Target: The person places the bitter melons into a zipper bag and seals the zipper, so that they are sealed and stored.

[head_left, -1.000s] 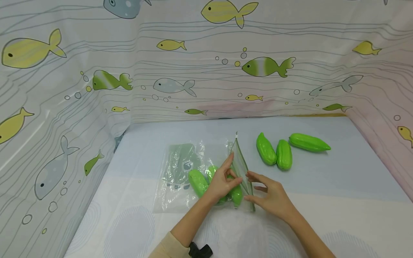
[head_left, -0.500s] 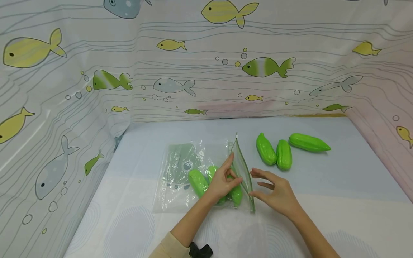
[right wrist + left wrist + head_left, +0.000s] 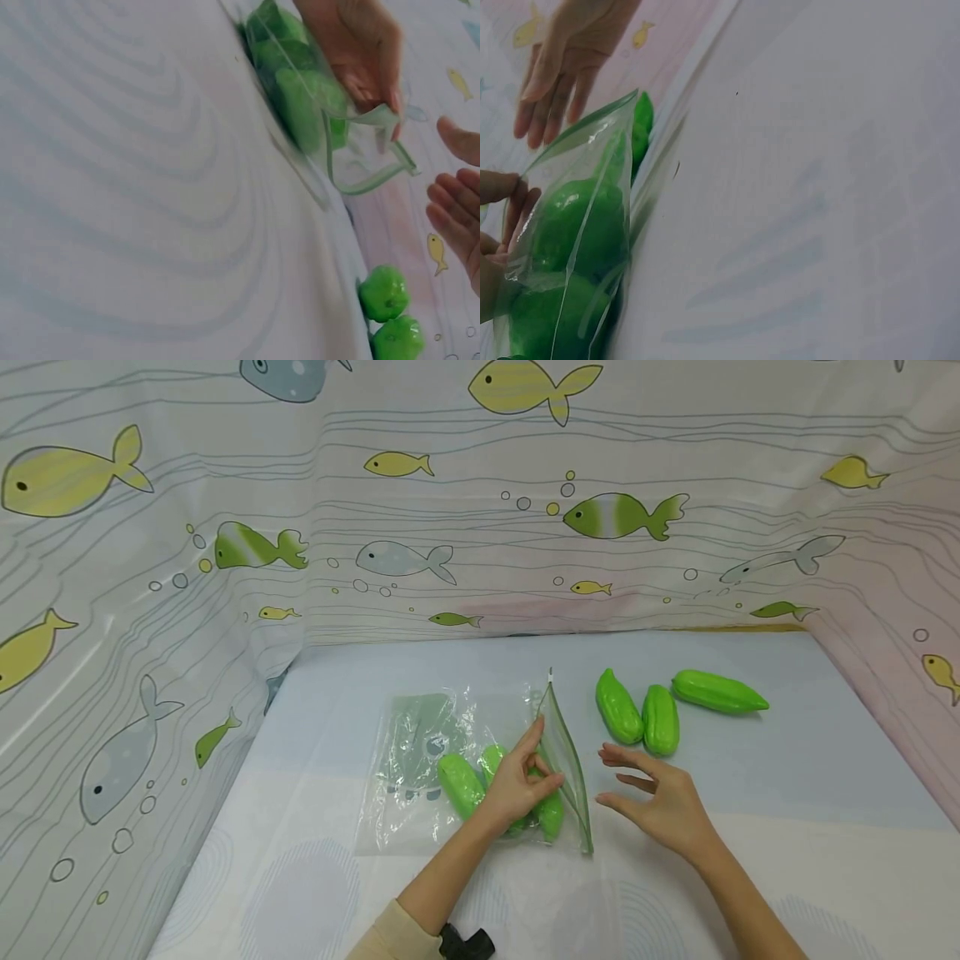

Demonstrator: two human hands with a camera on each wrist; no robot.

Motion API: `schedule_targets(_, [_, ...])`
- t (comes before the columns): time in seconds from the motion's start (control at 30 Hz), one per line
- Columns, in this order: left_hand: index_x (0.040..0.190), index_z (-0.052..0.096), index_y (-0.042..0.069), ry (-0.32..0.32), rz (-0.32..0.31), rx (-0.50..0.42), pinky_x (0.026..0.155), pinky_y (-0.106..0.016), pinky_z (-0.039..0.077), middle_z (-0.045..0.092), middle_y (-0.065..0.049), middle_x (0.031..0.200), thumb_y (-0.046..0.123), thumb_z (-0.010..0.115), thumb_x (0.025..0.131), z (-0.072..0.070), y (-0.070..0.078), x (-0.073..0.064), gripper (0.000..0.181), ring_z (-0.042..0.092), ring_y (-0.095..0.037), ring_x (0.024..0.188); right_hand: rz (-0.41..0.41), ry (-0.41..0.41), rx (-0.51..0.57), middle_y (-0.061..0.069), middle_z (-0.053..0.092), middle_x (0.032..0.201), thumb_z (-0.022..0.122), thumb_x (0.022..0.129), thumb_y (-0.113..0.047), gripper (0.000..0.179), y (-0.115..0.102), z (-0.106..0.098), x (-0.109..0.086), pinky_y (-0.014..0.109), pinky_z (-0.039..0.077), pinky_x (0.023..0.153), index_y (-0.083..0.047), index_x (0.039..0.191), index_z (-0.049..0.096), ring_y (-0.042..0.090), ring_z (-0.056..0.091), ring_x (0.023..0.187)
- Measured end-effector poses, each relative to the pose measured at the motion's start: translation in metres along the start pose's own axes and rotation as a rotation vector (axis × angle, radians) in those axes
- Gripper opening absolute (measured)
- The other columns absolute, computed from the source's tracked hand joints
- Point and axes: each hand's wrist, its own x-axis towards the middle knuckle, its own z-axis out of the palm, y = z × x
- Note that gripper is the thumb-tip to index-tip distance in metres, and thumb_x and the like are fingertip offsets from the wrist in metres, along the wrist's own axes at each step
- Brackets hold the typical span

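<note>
A clear zip bag (image 3: 412,831) with a green-edged mouth (image 3: 364,186) lies on the table, several glossy green papaya-like fruits (image 3: 460,783) inside it. My left hand (image 3: 520,783) pinches the bag's upper side near the mouth, thumb and fingers at the film, holding the mouth apart. To the right of the mouth hovers my right hand (image 3: 663,797), thumb and fingers spread with nothing between them. The left wrist view shows that right hand (image 3: 574,56) beyond the bag, its fingers extended. Three loose fruits lie farther back: one (image 3: 618,708), a shorter one (image 3: 661,720) and a longer one (image 3: 718,692).
A pale cloth with circle patterns covers the table (image 3: 300,827). Behind it and along both sides hangs a fish-print curtain (image 3: 480,527). A black wrist strap piece (image 3: 467,942) shows at the left sleeve (image 3: 397,935).
My right hand has drawn away from the bag's mouth, moving right and slightly toward the loose fruits. The left hand and the bag stay nearly where they were.
</note>
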Motion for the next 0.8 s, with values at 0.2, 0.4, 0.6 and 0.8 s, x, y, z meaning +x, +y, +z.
schedule_targets(0.2, [0.151,0.014,-0.002,0.002,0.007,-0.008,0.065,-0.016,0.054,0.016,-0.021,0.157,-0.012,0.066,0.083,0.001,0.010,-0.004,0.086,0.056,-0.012,0.080,0.007,0.013,-0.010,0.013,0.065,0.119,0.084,0.067,0.005,0.068,0.004,-0.004,-0.002,0.026,0.055,0.084,-0.005,0.130,0.059,0.013,0.061,0.109])
schedule_targets(0.4, [0.153,0.015,0.002,0.014,-0.001,-0.010,0.066,-0.017,0.055,0.013,-0.016,0.159,-0.012,0.067,0.082,0.001,-0.009,0.003,0.089,0.056,-0.008,0.079,0.019,0.013,-0.029,0.014,0.065,0.118,0.083,0.068,0.004,0.066,0.007,-0.010,0.000,0.027,0.054,0.084,-0.006,0.129,0.059,0.009,0.060,0.109])
schedule_targets(0.6, [0.152,0.014,0.001,0.005,0.005,-0.010,0.066,-0.018,0.055,0.011,-0.016,0.159,-0.011,0.067,0.082,0.000,-0.009,0.002,0.089,0.056,-0.010,0.080,0.031,0.039,-0.047,0.018,0.064,0.119,0.082,0.068,0.007,0.065,0.014,-0.022,0.004,0.026,0.054,0.085,0.003,0.128,0.058,0.004,0.059,0.109])
schedule_targets(0.8, [0.153,0.016,0.005,0.007,0.014,0.010,0.068,-0.020,0.056,0.013,-0.011,0.160,-0.008,0.068,0.084,0.001,-0.010,0.000,0.088,0.056,-0.008,0.081,0.044,0.078,-0.076,0.020,0.064,0.117,0.082,0.067,0.010,0.063,0.019,-0.032,0.008,0.022,0.053,0.084,0.007,0.125,0.058,0.002,0.059,0.107])
